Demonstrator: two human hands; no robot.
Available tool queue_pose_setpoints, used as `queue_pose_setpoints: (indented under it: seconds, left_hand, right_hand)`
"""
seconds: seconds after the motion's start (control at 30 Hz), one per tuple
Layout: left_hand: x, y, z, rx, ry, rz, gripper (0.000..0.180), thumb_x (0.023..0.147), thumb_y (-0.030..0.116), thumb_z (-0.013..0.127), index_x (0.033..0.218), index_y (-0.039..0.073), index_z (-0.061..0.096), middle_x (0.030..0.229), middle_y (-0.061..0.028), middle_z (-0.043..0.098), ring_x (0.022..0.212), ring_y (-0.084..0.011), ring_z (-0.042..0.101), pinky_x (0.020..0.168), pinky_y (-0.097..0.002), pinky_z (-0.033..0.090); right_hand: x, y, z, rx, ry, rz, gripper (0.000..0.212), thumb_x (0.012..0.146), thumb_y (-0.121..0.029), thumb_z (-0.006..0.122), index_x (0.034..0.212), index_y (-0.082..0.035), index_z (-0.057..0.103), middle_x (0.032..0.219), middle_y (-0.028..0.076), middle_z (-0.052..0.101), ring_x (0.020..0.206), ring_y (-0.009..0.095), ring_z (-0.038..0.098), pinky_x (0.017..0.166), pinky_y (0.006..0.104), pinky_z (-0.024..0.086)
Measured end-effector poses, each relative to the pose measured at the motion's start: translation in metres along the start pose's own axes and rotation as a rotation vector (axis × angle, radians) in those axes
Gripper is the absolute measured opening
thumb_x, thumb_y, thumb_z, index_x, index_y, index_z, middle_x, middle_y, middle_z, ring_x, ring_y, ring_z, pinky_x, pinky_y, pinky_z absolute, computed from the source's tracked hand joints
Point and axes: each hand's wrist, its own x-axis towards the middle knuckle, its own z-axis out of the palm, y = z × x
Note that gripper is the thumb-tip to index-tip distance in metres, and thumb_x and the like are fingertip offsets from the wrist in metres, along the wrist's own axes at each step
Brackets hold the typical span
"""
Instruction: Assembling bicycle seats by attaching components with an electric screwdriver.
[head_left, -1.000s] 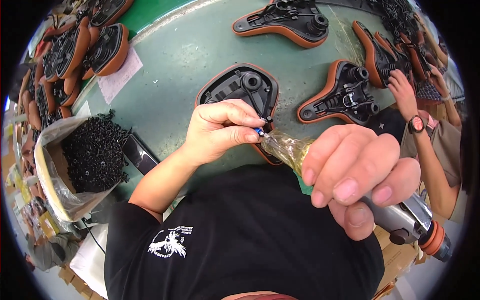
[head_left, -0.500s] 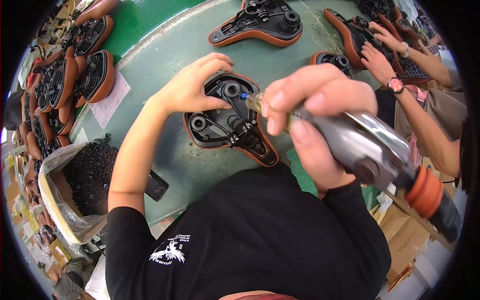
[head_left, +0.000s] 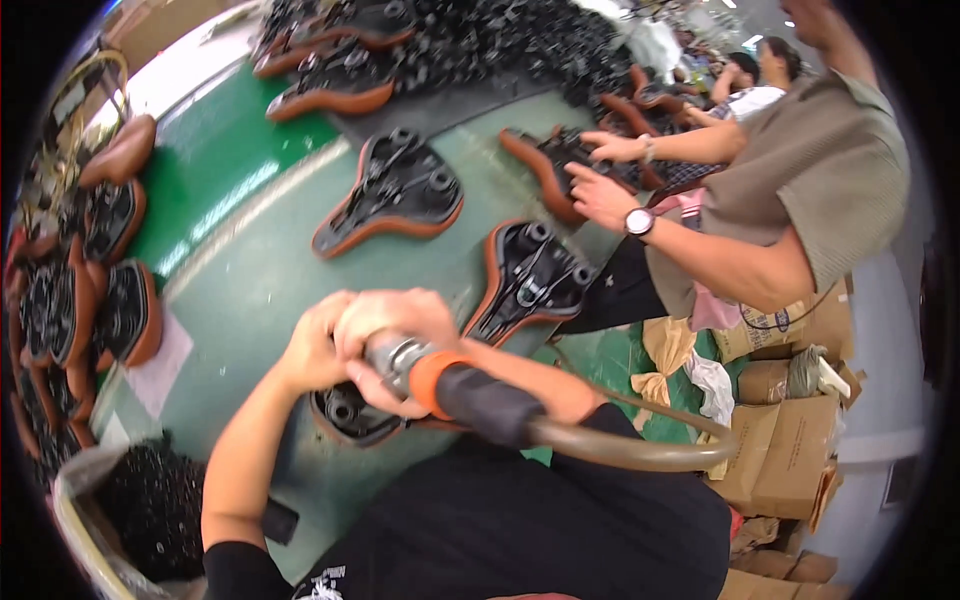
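My right hand (head_left: 402,322) is wrapped round a power screwdriver (head_left: 398,360) with a metal body, an orange collar and a black rear sleeve. A brown hose (head_left: 630,455) runs from its back end. Beneath lies an upturned brown bicycle saddle (head_left: 345,415) with black fittings, mostly covered by my hands and the tool. My left hand (head_left: 312,345) is right against the right one, over that saddle. Its fingers are largely hidden, and so is the driver's tip.
Two upturned saddles lie beyond, one ahead (head_left: 395,190) and one to the right (head_left: 530,280). A co-worker's hands (head_left: 605,190) touch another saddle (head_left: 550,165). A lined box of small black parts (head_left: 150,510) stands at left, near stacked saddles (head_left: 60,310). Cardboard boxes (head_left: 785,450) sit at right.
The view has swung up and right, showing more of the co-worker and the far table. My right hand has brought the screwdriver over the saddle, close against my left hand.
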Motion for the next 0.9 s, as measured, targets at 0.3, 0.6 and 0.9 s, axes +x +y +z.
queue_pose_setpoints:
  seconds: [0.3,0.6,0.9]
  left_hand:
    - [-0.004,0.022,0.013,0.002,0.081,-0.134,0.052,0.074,0.016,0.088,0.122,0.009,0.069,0.115,-0.0084,0.071,0.108,-0.0236,0.07,0.095,-0.0399,0.056]
    - [-0.047,0.02,-0.099,0.09,0.425,-0.418,0.048,0.063,0.009,0.078,0.11,0.002,0.074,0.113,-0.008,0.077,0.105,-0.0205,0.07,0.098,-0.0359,0.055]
    - [-0.08,0.03,-0.202,0.474,0.779,-0.256,0.03,0.096,0.011,0.078,0.12,-0.003,0.068,0.111,-0.0079,0.071,0.093,-0.0142,0.066,0.087,-0.031,0.055]
  right_hand:
    - [0.001,0.0,0.008,-0.027,0.034,0.068,0.019,0.084,0.004,0.07,0.099,-0.004,0.061,0.106,0.015,0.071,0.092,0.019,0.071,0.078,0.0341,0.057]
    - [-0.021,-0.066,-0.045,0.098,0.095,0.182,0.016,0.09,0.002,0.063,0.106,-0.002,0.062,0.119,0.021,0.071,0.078,0.019,0.071,0.076,0.0395,0.06]
    - [-0.014,0.003,-0.035,0.294,0.577,0.634,0.021,0.087,0.006,0.066,0.105,-0.002,0.059,0.138,0.027,0.062,0.063,0.023,0.069,0.061,0.0368,0.055]
